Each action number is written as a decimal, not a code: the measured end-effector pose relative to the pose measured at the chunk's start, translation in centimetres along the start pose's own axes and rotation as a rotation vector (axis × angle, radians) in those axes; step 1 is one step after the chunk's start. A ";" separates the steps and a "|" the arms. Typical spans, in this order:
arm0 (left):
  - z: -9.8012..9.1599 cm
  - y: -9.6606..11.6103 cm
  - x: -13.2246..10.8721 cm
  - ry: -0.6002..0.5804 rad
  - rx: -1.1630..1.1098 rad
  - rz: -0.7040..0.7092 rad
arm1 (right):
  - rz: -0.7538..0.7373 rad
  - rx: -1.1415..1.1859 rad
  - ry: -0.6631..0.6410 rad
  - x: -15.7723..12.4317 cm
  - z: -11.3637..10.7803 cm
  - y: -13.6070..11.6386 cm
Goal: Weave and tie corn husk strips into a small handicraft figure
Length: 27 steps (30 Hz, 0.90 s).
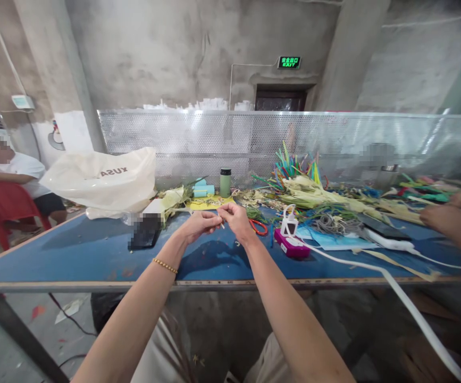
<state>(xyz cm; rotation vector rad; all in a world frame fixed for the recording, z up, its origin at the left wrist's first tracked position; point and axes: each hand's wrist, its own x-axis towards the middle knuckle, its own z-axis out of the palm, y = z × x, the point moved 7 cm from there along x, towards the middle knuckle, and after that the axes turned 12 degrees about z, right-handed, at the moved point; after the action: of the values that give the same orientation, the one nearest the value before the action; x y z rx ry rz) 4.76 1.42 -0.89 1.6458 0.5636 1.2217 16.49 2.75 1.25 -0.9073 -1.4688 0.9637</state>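
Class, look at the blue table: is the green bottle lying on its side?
No, the green bottle stands upright on the blue table, beyond the two hands.

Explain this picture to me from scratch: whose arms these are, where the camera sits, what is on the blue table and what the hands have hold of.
There is no machine here. The single picture comes from a camera worn on a person's head, looking forward and down, so the two bare arms reaching in from below are that person's own. The left hand, with a bead bracelet on its wrist, and the right hand meet above the blue table, pinching something small and thin between them; it is too small to identify. On the table lie a black phone, a white plastic bag, a green bottle, a pink power strip and heaps of pale leaf strips. Another person's hand works at the right edge.
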 end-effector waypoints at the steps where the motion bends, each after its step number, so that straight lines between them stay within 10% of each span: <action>1: -0.1 0.0 0.0 0.015 0.037 0.009 | -0.011 -0.010 0.002 0.0 0.0 0.0; 27: 1.5 -1.7 0.2 -0.029 -0.062 0.039 | -0.090 -0.302 0.224 0.3 -0.4 0.6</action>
<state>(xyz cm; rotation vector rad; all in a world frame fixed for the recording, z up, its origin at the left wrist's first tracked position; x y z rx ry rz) 6.52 1.66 -2.31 1.6263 0.4731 1.2290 16.88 3.29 0.82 -1.1176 -1.4697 0.5616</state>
